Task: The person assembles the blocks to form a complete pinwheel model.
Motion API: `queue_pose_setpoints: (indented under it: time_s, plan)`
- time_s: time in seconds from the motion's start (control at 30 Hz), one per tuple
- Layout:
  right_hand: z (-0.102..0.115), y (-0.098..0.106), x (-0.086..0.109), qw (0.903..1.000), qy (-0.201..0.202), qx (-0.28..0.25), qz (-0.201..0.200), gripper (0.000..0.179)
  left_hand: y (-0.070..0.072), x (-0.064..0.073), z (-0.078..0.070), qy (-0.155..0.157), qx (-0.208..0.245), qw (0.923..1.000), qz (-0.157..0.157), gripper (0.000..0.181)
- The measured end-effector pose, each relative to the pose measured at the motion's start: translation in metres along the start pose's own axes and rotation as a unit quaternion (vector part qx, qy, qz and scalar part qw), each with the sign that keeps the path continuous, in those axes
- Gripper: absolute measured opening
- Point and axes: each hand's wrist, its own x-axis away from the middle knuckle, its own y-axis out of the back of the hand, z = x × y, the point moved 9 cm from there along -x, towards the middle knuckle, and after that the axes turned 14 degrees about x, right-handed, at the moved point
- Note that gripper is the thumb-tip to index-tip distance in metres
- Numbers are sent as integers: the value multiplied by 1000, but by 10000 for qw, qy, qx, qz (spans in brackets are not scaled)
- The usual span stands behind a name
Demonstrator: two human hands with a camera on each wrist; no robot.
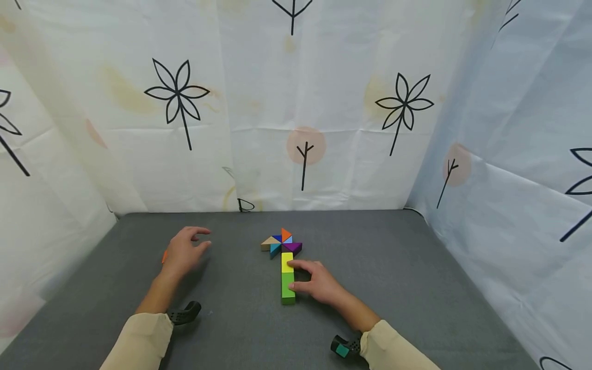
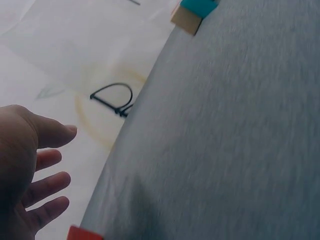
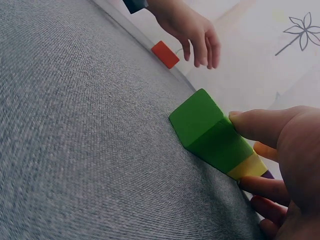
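My right hand (image 1: 321, 282) reaches in from the right to a straight row of blocks. Its thumb touches the edge of the green block (image 1: 288, 290), and its index fingertip rests on the yellow block (image 1: 287, 260). The yellow one lies end to end with the green. Beyond them, triangular blocks form a pinwheel, among them an orange triangle (image 1: 285, 235), a tan one (image 1: 269, 242), a teal one (image 1: 275, 250) and a purple one (image 1: 293, 247). Over the table's left side, my left hand (image 1: 182, 253) holds nothing, thumb and fingers apart.
An orange-red block (image 3: 165, 55) lies beside the left hand, mostly hidden behind it in the head view. The grey table (image 1: 231, 329) meets a white patterned curtain (image 1: 259, 103) at its back, and more curtain hangs at both sides. Black bands circle both wrists.
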Motion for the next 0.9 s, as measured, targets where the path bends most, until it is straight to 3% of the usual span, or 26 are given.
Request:
queue_pose_setpoints:
  time_s: [0.53,0.67,0.9]
  plan:
    - [-2,0,-1,10000,-86,29,-36,51,30,9,23,-185,-693,9971,-271,31]
    - [-3,0,-1,9999,-135,12,-3,51,32,11,32,-109,-753,9970,-127,34]
    - [-5,-1,-1,9998,-204,-84,30,51,30,14,53,349,-859,9953,268,44]
